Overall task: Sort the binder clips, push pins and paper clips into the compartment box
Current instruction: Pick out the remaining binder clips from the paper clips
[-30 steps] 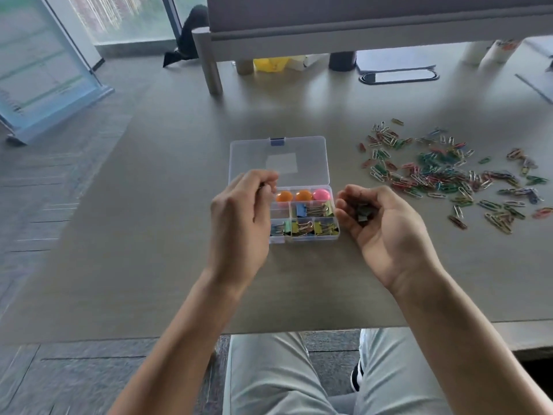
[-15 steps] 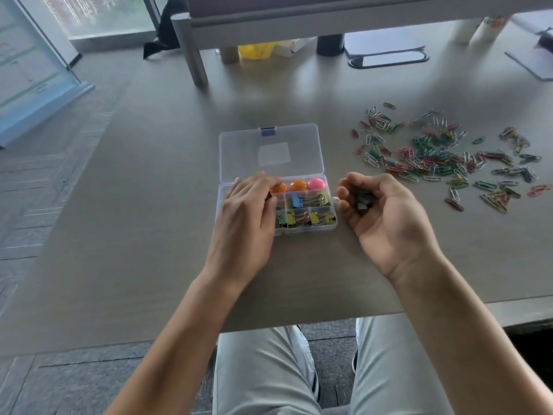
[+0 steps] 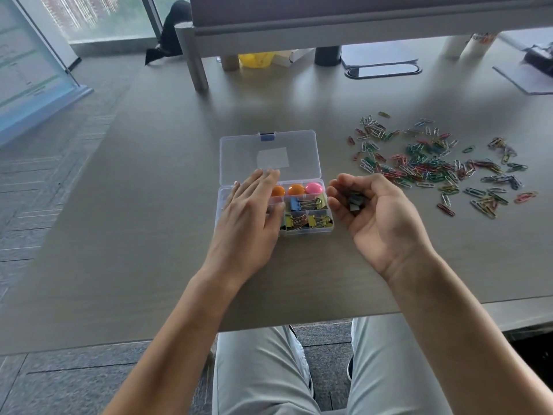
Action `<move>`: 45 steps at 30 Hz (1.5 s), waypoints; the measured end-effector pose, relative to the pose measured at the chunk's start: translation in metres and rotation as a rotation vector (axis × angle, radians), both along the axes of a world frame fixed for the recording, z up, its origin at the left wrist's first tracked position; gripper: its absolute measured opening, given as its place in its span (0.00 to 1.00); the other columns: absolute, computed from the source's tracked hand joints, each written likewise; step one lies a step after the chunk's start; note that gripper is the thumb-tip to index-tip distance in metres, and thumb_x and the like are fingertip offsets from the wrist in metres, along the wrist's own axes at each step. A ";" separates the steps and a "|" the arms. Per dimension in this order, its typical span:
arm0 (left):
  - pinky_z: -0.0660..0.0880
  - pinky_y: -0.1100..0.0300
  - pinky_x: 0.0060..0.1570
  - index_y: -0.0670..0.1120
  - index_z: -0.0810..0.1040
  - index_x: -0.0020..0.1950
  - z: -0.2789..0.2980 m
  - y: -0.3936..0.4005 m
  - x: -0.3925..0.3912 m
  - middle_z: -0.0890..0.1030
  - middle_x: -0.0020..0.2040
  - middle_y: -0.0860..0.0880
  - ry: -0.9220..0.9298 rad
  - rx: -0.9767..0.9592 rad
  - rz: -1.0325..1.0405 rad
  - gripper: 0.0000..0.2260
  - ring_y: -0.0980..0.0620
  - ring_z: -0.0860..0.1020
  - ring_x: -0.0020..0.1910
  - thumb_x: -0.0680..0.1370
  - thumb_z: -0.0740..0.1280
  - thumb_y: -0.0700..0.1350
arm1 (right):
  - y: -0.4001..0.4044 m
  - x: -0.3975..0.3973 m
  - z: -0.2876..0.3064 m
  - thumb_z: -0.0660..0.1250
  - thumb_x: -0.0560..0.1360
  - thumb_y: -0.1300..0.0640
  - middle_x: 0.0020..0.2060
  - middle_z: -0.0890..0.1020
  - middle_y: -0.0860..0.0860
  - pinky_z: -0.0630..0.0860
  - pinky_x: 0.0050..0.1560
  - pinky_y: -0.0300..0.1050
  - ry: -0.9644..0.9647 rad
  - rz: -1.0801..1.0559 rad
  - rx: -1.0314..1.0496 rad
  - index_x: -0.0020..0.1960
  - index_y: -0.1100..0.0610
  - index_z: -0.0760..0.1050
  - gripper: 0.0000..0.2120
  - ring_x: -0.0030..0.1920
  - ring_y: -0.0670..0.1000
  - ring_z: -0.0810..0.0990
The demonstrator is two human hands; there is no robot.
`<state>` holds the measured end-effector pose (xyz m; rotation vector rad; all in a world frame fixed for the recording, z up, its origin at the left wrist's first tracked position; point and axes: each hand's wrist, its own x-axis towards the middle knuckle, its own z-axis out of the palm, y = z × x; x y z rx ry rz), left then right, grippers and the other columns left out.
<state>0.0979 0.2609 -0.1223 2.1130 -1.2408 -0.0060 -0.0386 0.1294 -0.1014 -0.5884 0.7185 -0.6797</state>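
Flattened since the earlier frame, left hand (image 3: pixel 250 211) now lies open over the compartment box (image 3: pixel 269 154) at frame centre. Box holds round push pins (image 3: pixel 313 188) above coloured binder clips (image 3: pixel 308 220). Right hand (image 3: pixel 371 214) cups dark binder clips (image 3: pixel 355 202).

Nothing legible from where I'm watching. The pale sticker (image 3: pixel 273 157) on the compartment box lid (image 3: pixel 239 157) looks blank, the standing board (image 3: pixel 27 76) at far left carries lines too blurred to read, and the printed cup (image 3: pixel 478 43) at the desk's (image 3: pixel 149 235) far edge is just smeared colour.
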 end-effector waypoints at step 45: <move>0.44 0.39 0.79 0.43 0.50 0.82 -0.018 0.067 0.014 0.50 0.83 0.43 -0.128 0.472 0.323 0.51 0.47 0.44 0.82 0.72 0.45 0.79 | 0.048 0.089 0.005 0.56 0.85 0.46 0.47 0.88 0.56 0.77 0.58 0.54 0.228 0.125 -0.584 0.48 0.58 0.84 0.23 0.50 0.55 0.87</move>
